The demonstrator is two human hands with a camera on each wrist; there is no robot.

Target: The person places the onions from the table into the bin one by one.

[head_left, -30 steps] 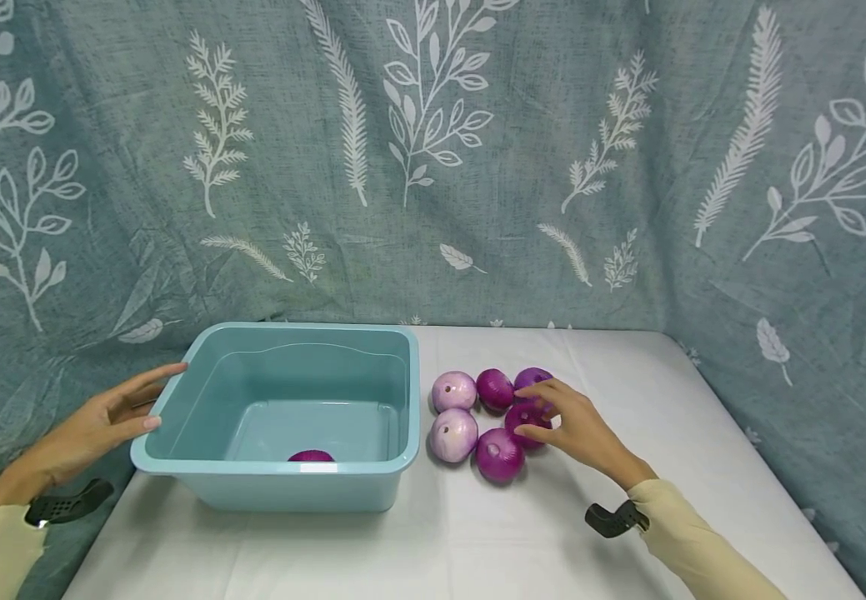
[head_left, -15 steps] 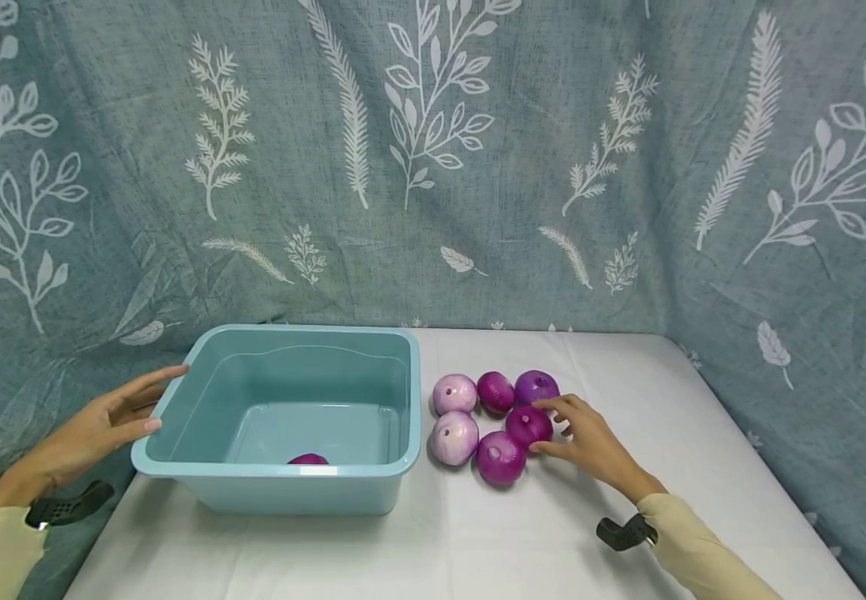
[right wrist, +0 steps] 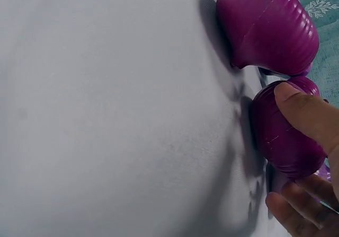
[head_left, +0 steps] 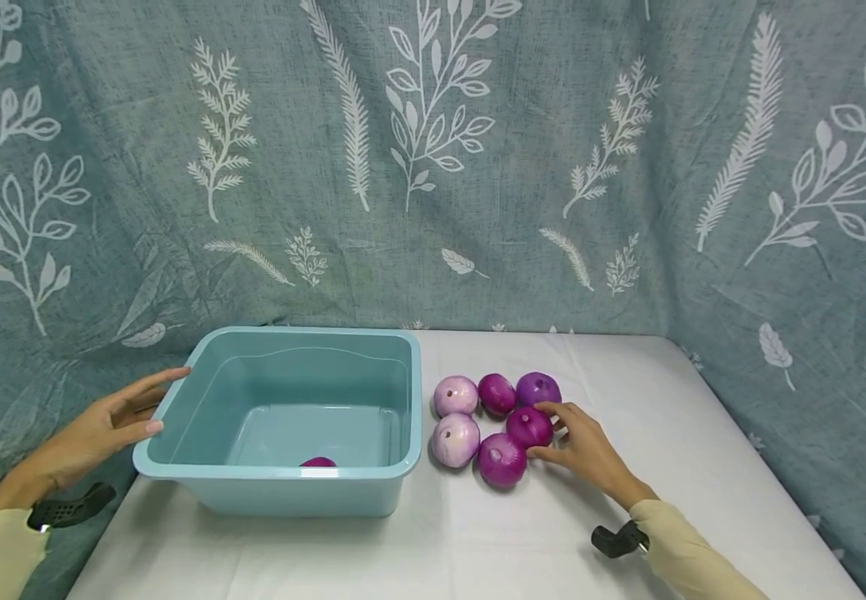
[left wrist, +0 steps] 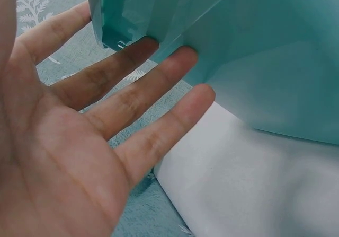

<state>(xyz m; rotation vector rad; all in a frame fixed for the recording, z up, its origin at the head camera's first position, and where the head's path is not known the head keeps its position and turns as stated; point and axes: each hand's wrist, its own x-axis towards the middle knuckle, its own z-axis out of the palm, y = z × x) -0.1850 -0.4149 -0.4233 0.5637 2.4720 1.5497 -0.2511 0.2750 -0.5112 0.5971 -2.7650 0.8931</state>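
In the head view my left hand [head_left: 106,433] is at the left rim of a light blue plastic basin [head_left: 271,472]. Its fingers [left wrist: 159,136] stretch straight along the basin's outer wall in the left wrist view. My right hand [head_left: 586,446] grips a dark purple onion [head_left: 528,427] at the right of a cluster on the table. The thumb lies on the onion's side [right wrist: 286,136] in the right wrist view, the other fingers at its far side. Inside the basin, the top of another purple onion [head_left: 318,462] shows above the front rim, the rest hidden.
Around the gripped onion sit a round purple onion [head_left: 502,460], a violet one [head_left: 538,389], a dark one [head_left: 496,393] and two pale ones, front [head_left: 455,440] and back [head_left: 456,396]. A white cloth covers the table [head_left: 478,550]; a leaf-patterned curtain [head_left: 357,275] hangs behind.
My right hand has drawn back slightly from over the cluster and closed its thumb and fingers about the dark purple onion. The left hand keeps its place at the basin; the onion inside shifted slightly.
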